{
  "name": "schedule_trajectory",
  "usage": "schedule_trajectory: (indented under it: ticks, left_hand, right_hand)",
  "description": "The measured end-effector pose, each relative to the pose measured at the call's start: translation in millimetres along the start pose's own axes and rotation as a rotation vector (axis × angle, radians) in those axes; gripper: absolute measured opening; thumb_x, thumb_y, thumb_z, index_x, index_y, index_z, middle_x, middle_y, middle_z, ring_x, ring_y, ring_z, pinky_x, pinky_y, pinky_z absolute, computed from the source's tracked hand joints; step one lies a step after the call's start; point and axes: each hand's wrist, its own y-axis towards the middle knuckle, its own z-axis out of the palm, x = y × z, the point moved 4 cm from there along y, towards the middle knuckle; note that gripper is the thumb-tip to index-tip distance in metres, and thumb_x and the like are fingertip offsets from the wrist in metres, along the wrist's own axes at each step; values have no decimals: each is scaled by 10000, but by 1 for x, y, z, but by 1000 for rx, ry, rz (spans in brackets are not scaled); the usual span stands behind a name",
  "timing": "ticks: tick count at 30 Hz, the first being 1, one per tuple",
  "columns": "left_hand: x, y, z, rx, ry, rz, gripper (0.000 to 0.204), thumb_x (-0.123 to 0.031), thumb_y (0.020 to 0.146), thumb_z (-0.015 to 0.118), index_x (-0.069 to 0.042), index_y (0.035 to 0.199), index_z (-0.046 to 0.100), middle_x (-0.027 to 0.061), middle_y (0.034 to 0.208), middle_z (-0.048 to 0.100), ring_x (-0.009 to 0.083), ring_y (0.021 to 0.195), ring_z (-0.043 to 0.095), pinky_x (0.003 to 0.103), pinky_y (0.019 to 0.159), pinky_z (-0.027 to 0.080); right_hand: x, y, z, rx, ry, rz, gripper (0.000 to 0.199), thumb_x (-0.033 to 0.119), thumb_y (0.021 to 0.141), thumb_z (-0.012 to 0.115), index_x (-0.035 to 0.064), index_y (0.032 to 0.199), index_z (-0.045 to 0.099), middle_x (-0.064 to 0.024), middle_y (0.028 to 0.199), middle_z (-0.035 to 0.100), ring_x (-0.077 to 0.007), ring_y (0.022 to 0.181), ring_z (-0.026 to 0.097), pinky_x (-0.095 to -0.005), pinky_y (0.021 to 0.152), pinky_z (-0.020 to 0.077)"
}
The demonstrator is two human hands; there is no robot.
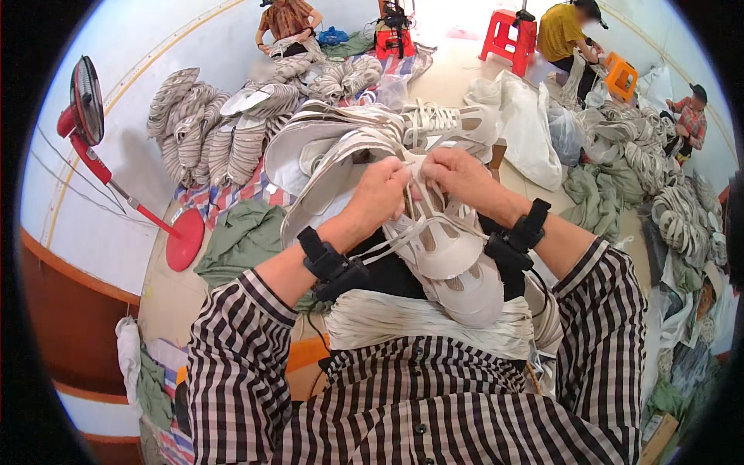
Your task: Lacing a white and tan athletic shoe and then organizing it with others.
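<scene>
On my lap lies an off-white shoe upper (442,245) with cut-out openings and no sole in sight, its toe pointing toward me. My left hand (381,191) is closed in a pinch at the left side of its lacing opening, holding a flat pale shoelace (403,234) whose loose length trails down to the left. Close beside it, my right hand (459,175) pinches the right edge of the upper, its fingertips partly hidden. More uppers are stacked just beyond my left hand. A bundle of pale laces (422,322) lies across my lap, against my shirt.
A red fan (184,237) stands at the left. Piles of uppers (203,132) lie on striped sheets there, with more at the right. White sacks (518,124) and green cloth (240,242) lie around. Three people sit farther off, near a red stool (508,39) and an orange stool (620,75).
</scene>
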Motion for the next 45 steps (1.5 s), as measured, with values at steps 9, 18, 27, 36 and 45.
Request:
schedule_trajectory:
  ticks: [9,18,27,36,45]
  left_hand:
    - [0,-1,13,71,-224,119,104,-59,914,457,10,857,511,80,651,608,134,475,547,262,434,432]
    - [-18,-6,4,124,84,-16,139,-18,887,501,35,908,628,78,750,636,129,593,633,262,530,538]
    - [-59,37,-20,-199,-43,323,200,-35,874,494,72,998,608,80,691,623,114,511,592,235,466,449]
    - [-7,12,5,65,-179,16,156,-112,909,562,30,929,624,74,755,644,116,576,614,228,526,520]
    - [8,16,12,149,-309,26,170,-149,919,576,6,938,644,60,767,640,105,603,616,209,534,497]
  right_hand:
    - [-4,-2,-2,68,227,58,131,116,877,529,17,808,582,-7,654,552,-74,588,507,-241,521,410]
    - [0,-5,-3,-8,277,-4,95,103,880,563,29,824,582,22,660,539,-51,567,491,-221,501,388]
    - [3,-8,-2,-2,327,43,117,110,893,553,14,828,570,25,659,538,-52,550,497,-213,496,388]
    - [-1,-12,-7,-66,409,9,101,111,886,575,17,852,585,13,698,575,-51,606,521,-202,536,403]
    - [1,-12,-11,-201,350,-77,108,145,865,626,40,868,650,27,728,578,-39,645,505,-196,578,399]
